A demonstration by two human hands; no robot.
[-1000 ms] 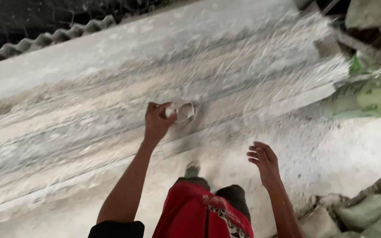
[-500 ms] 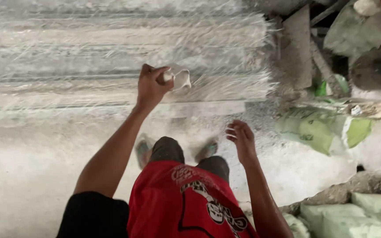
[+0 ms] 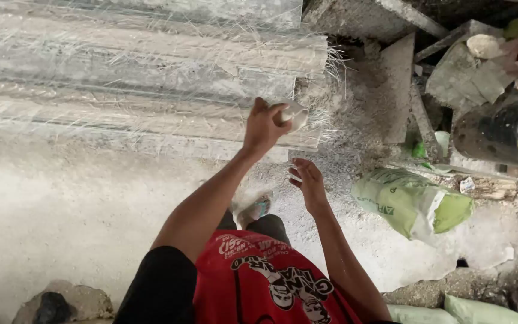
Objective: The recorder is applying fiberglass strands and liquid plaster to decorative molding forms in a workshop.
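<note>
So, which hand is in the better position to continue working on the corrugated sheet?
The left hand, probably. It already grips a small pale object right at the corrugated sheet near its frayed end. The right hand is open and empty, lower, off the sheet.

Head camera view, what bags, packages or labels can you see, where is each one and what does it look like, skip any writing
Green and white sack: lying on its side on the dusty ground, right of the right hand; plump, crumpled, with dark print.
Pale green sacks: bottom right edge, only partly in view.
Small scrap of label or paper: on the debris above the sack, white; too small to tell more.
No signs or screens in view.
</note>
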